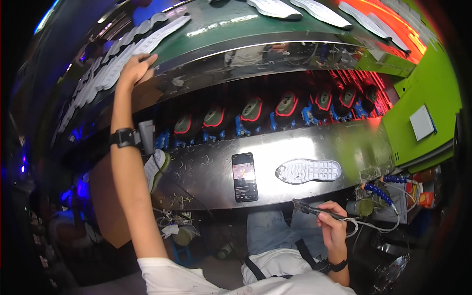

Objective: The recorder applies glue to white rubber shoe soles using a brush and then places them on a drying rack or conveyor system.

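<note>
Left hand [136, 69] is up and out at the far left, fingers spread flat on the near end of the row of white soles [115, 59] that overlap each other along the upper green conveyor [216, 22]. Grip there is open: touching the top sole, not closed round it. The row's long axis runs away from the hand, up and to the right, then curves down the left side.

Right hand [332, 227] is low, near the lap, below the table edge. Its grip is closed on a thin dark tool [314, 210] with a hose or cable trailing off to the right. Tool tip points up-left toward the steel table [206, 172].

On the table: one single white sole [308, 170], tread up, long axis left-right, lying just above and slightly left of the right hand. That hand is clearly the nearer one to it; left is well apart from it. A dark phone [245, 177] lies to the sole's left, screen lit, long axis toward the person.

Behind the table, a row of dark shoes [287, 104] on lasts, red-lit rims, in a slot under the conveyor. More soles [322, 12] lie further along the green belt at the top. Green housing [432, 93] at right; blue segmented hoses [378, 191] beside the right hand. Another pale shoe [156, 168] hangs at the table's left edge, behind the left forearm.
</note>
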Tool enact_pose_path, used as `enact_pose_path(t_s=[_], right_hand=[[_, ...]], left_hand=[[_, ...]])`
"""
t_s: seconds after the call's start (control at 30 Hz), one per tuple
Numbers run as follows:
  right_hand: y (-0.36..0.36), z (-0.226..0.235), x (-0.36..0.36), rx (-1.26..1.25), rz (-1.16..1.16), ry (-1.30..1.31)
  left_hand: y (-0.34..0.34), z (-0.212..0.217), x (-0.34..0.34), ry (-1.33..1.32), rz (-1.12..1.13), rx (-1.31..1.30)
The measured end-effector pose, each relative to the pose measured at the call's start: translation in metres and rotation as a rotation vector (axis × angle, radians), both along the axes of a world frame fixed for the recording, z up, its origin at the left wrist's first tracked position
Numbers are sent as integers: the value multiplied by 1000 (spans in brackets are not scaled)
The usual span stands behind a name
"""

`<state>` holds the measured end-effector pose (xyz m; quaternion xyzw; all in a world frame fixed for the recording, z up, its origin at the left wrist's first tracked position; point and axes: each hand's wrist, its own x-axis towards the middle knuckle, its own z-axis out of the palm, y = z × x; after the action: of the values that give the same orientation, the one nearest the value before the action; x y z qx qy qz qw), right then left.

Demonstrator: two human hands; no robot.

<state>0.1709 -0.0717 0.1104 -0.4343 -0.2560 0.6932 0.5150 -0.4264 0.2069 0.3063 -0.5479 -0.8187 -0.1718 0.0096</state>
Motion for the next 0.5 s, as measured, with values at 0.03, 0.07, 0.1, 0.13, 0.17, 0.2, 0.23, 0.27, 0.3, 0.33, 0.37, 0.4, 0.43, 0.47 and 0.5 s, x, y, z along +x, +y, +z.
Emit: enact_pose_path(t_s=[0.03, 0.07, 0.1, 0.13, 0.17, 0.2, 0.23, 0.27, 0.3, 0.33, 0.37, 0.4, 0.43, 0.47, 0.5], right_hand=[[-3, -2, 3, -1, -4, -5], [-5, -3, 6, -8, -28, -2], [-6, -4, 9, -15, -53, 2], [-9, -1, 7, -26, -69, -6], [-13, -2, 9, -39, -57, -4], [-14, 0, 6, -59, -13, 6], [-15, 1, 5, -78, 27, 11], [-16, 3, 7, -74, 14, 1], [-18, 4, 7, -66, 38, 7], [-19, 6, 8, -55, 64, 12], [-22, 6, 10, -41, 60, 4], [-26, 5, 13, -34, 48, 25], [-29, 5, 13, -27, 38, 49], [-30, 7, 11, -32, 46, 79], [-33, 5, 13, -32, -15, 52]], left_hand=[[5, -4, 0, -5, -4, -1], [10, -7, 1, 16, -14, 22], [15, -10, 3, 36, -26, 47], [19, -20, 6, 147, 6, 197], [24, -30, 12, 255, 37, 351], [23, -26, -15, 235, 29, 275], [26, -20, -42, 209, 19, 201], [34, -21, -40, 197, 7, 207], [39, -18, -37, 208, 38, 98], [40, -14, -34, 220, 70, -10], [37, -11, -33, 211, 68, 4], [34, -12, -30, 160, 45, 144], [28, -13, -33, 110, 24, 281], [8, -10, -45, -174, 75, 412], [7, -23, -24, -496, 83, 510]])
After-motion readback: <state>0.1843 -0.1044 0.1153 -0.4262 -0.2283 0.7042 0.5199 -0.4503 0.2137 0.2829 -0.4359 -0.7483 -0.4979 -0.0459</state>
